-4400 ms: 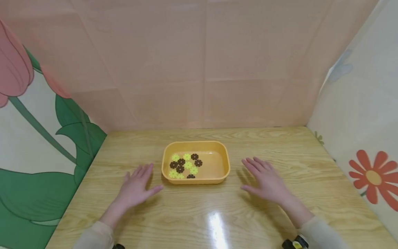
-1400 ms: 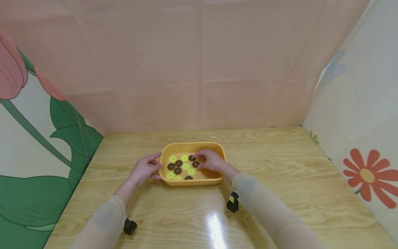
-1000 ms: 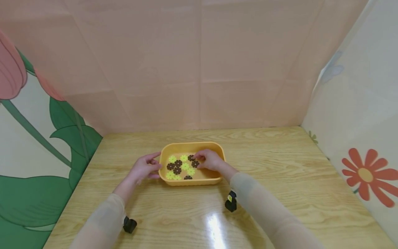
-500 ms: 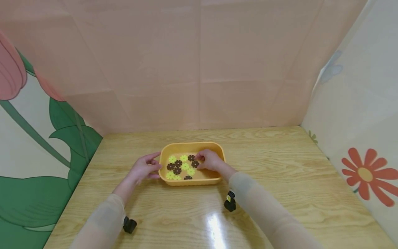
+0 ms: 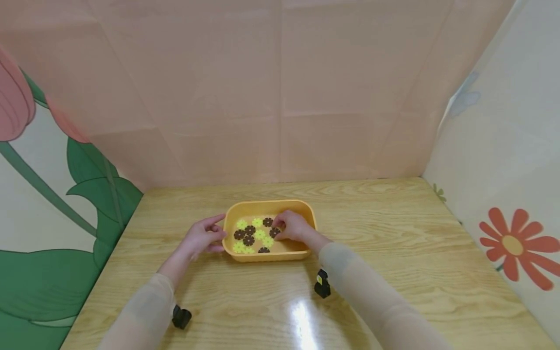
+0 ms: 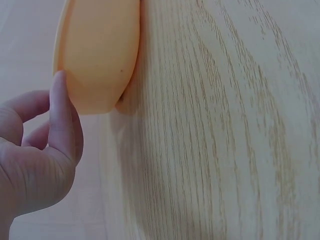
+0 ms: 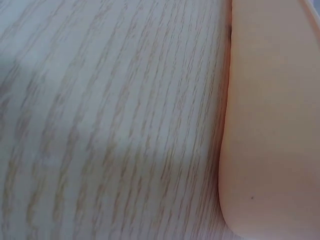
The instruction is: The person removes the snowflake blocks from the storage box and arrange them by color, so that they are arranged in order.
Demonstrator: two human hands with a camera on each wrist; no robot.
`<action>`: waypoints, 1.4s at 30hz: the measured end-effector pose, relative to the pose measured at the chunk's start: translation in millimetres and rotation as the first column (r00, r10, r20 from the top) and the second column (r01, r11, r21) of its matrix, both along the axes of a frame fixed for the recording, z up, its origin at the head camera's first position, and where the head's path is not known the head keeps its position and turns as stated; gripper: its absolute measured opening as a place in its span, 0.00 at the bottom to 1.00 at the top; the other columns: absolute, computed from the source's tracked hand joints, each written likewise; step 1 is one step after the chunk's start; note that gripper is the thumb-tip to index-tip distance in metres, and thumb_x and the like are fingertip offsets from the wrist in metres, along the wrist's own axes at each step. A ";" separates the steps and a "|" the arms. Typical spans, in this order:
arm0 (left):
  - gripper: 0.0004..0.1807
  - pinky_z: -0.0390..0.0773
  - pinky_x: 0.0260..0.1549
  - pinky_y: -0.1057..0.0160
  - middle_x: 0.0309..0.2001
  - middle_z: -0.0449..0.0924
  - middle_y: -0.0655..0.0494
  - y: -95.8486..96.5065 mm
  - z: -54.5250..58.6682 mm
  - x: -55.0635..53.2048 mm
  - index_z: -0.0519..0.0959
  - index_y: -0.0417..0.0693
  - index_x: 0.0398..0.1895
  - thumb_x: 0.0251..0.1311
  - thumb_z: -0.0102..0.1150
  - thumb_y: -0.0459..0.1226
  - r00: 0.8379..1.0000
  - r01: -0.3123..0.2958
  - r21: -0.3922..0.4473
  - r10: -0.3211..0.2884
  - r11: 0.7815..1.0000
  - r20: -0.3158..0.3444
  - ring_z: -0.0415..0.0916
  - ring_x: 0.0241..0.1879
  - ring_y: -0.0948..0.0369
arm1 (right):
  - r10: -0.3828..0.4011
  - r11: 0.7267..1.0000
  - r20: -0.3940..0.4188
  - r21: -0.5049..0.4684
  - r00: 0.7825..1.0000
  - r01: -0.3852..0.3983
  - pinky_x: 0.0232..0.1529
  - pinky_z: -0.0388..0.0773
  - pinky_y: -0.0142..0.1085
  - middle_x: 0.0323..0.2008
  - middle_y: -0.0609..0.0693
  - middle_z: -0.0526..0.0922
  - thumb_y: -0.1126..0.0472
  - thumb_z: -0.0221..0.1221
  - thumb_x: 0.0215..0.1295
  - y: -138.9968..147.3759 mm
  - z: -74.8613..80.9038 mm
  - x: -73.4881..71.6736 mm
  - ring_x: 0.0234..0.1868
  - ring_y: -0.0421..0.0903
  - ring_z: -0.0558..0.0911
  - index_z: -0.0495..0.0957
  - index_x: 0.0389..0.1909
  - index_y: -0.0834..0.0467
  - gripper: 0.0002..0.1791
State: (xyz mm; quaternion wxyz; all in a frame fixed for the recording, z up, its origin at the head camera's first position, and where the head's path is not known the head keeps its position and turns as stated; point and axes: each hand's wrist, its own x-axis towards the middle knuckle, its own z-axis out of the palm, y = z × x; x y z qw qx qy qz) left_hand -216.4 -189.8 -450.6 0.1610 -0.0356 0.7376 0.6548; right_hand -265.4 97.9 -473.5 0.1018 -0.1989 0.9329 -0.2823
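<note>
A yellow-orange plastic tray (image 5: 297,255) sits on the table, holding several yellow snowflake discs (image 5: 267,241) and brown ones (image 5: 268,222), notched like flowers. Inside its right half, my right hand (image 5: 294,226) has thumb and index finger at opposite sides of a brown snowflake disc (image 5: 274,233), pinching it low by the tray floor. My left hand (image 5: 202,237) touches the outside of the tray's left end. In the left wrist view its thumb (image 6: 60,102) lies straight against the tray wall (image 6: 100,55). The right wrist view has only the tray's outer side (image 7: 275,125) and the table.
The wood-grain table (image 5: 372,223) ends at a pink cloth backdrop (image 5: 280,97). Printed cloth walls flank it, with a red flower (image 5: 513,245) on the right. Black wrist devices (image 5: 322,284) hang beneath both sleeves.
Both hands, first apart on either side, have come to the tray. Over the last half second, the right thumb and index finger closed in on a brown disc, which shifted slightly.
</note>
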 end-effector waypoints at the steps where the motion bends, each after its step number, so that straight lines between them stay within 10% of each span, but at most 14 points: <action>1: 0.37 0.89 0.34 0.58 0.40 0.69 0.48 -0.1 -0.1 0.1 0.61 0.41 0.74 0.62 0.59 0.23 1.000 -0.003 0.001 0.003 1.000 0.001 0.76 0.31 0.60 | 0.005 1.000 -0.002 0.004 1.000 -0.005 0.46 0.80 0.37 0.35 0.45 0.79 0.60 0.76 0.50 0.0 0.0 0.3 0.39 0.43 0.76 0.83 0.37 0.55 0.15; 24: 0.36 0.89 0.33 0.58 0.40 0.70 0.47 -1.5 -2.2 -1.3 0.62 0.40 0.74 0.61 0.59 0.22 1.000 -0.015 0.002 0.015 1.000 -0.009 0.77 0.31 0.59 | 0.038 0.997 -0.054 -0.060 0.998 -0.041 0.44 0.81 0.37 0.34 0.46 0.80 0.60 0.72 0.56 -1.1 2.0 2.9 0.37 0.43 0.77 0.81 0.37 0.57 0.12; 42: 0.35 0.89 0.33 0.59 0.39 0.70 0.48 0.2 -1.8 1.2 0.63 0.41 0.73 0.62 0.59 0.22 1.000 -0.031 -0.014 0.031 0.999 -0.001 0.76 0.32 0.60 | 0.046 0.949 -0.313 -0.283 0.948 -0.140 0.43 0.84 0.44 0.37 0.52 0.81 0.67 0.70 0.56 49.7 38.8 18.0 0.39 0.52 0.80 0.81 0.45 0.64 0.16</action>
